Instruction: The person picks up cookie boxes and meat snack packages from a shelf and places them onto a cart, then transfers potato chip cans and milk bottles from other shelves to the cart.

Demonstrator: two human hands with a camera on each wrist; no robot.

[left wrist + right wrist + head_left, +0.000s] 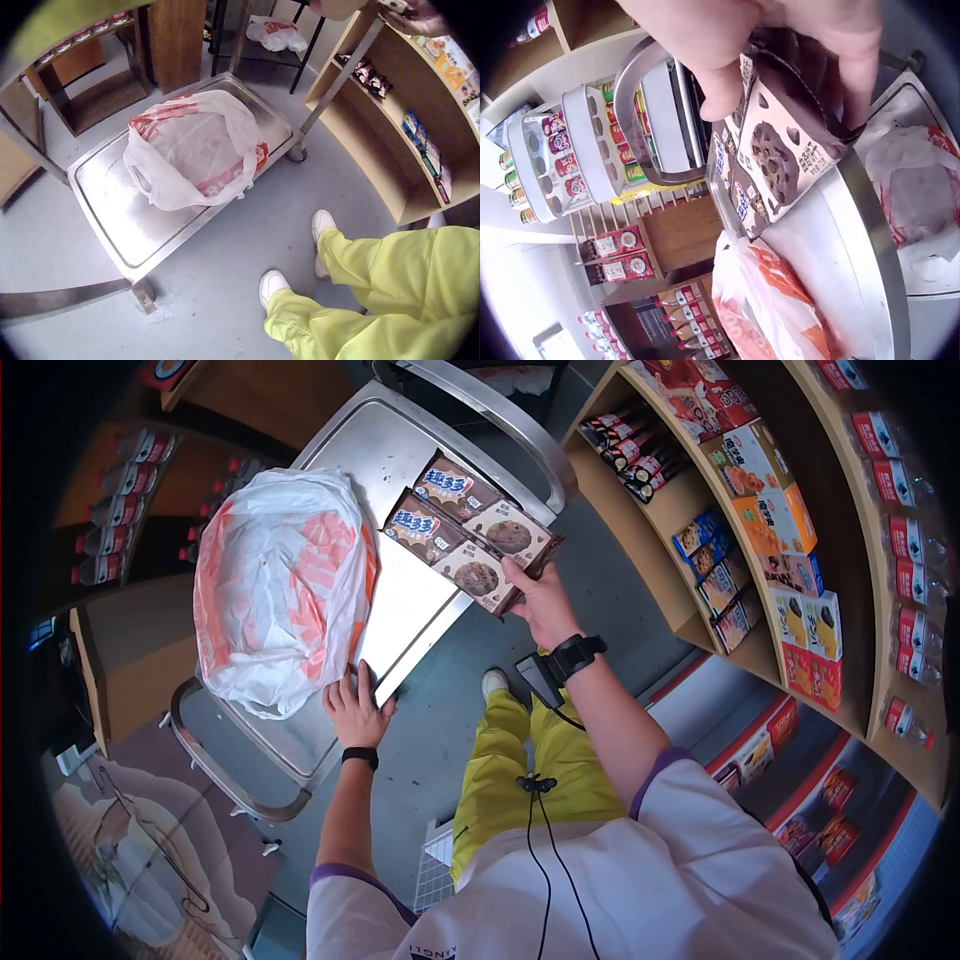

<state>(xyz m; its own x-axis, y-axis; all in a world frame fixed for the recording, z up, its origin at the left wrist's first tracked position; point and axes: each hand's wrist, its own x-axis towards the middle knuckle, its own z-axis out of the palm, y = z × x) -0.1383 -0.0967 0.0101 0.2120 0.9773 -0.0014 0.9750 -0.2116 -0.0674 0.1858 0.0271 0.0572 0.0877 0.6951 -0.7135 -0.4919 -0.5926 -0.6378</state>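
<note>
Two cookie packs (470, 540) in right hand (547, 608), snug grip, thumb on top, over end of metal cart (412, 605). Can't tell if they touch metal. Left hand (357, 708) holding nothing, fingers on cart edge beside plastic bag (280, 595). Bag mouth's wide open, no packs visible inside. My read: pickup done, setting down or bagging still left.

Cookie packs (462, 545): "趣多多" on both. White shirt (590, 870): chest lettering, seemingly "KANGLI", first letter hard to make out.
</note>
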